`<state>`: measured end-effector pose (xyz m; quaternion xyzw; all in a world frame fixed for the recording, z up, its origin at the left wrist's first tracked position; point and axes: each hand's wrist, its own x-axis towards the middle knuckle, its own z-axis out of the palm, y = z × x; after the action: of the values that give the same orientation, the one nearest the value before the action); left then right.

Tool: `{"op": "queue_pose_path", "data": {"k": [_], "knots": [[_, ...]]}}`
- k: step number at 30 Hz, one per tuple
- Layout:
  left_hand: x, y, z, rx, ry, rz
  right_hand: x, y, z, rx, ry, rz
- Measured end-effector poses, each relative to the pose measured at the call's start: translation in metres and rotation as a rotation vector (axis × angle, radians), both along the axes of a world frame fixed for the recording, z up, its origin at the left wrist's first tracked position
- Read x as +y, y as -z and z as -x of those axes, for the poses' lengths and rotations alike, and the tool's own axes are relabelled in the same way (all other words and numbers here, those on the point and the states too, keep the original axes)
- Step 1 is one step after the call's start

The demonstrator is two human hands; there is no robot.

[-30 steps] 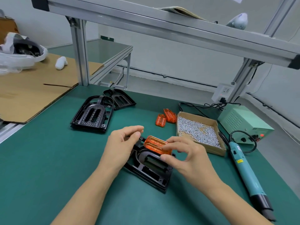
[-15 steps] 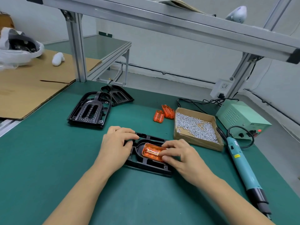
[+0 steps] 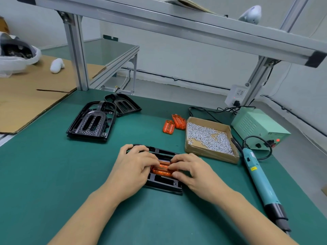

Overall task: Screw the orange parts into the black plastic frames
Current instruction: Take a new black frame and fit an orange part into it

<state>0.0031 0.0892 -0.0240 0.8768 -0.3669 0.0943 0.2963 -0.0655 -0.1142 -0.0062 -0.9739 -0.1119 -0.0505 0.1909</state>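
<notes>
- The green mat point(image 3: 53, 174) was smooth and matte, and it spread under both my forearms.
- An aluminium frame point(image 3: 159, 23) crossed overhead, well beyond my hands.
- Flat brown cardboard point(image 3: 26, 103) lay far off to the left of my left hand.
- A pale green metal power box point(image 3: 256, 126) stood beyond my right hand, with a teal electric screwdriver point(image 3: 256, 175) lying just right of that hand, its black tip nearest me.
- A stack of black plastic frames point(image 3: 92, 121), ribbed and arched, sat ahead of my left hand.
- A shallow cardboard tray of silvery screws point(image 3: 208, 137) sat just beyond my right hand.
- The black frame point(image 3: 162, 183) I worked on lay flat under both hands.
- My left hand point(image 3: 134, 167) and right hand point(image 3: 192, 170) pressed curled fingertips down on the glossy orange part point(image 3: 161, 171) seated in that frame; they hid its ends.
- Spare orange parts point(image 3: 174, 123) lay left of the tray.
</notes>
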Motion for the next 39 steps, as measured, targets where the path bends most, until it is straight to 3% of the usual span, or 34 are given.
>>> {"op": "queue_pose_path", "data": {"k": [5, 8, 16, 22, 31, 39], "knots": [[0.0, -0.001, 0.001, 0.001, 0.018, -0.011, -0.016, -0.002, 0.015, -0.164, 0.241, -0.21], [-0.002, -0.003, 0.005, -0.009, 0.016, -0.047, -0.037, -0.005, 0.024, -0.241, 0.45, -0.204], [-0.006, -0.009, 0.009, 0.02, -0.02, -0.104, -0.082, -0.012, 0.052, -0.099, 0.794, 0.252], [-0.033, -0.025, 0.004, 0.028, -0.054, 0.08, -0.097, -0.01, 0.065, 0.103, 0.973, 0.51], [-0.12, -0.049, -0.03, 0.168, 0.001, 0.007, -0.113, -0.01, 0.07, 0.3, 1.077, 0.2], [-0.186, -0.04, -0.044, 0.207, 0.057, -0.154, -0.123, -0.013, 0.071, 0.33, 1.043, 0.172]]}}
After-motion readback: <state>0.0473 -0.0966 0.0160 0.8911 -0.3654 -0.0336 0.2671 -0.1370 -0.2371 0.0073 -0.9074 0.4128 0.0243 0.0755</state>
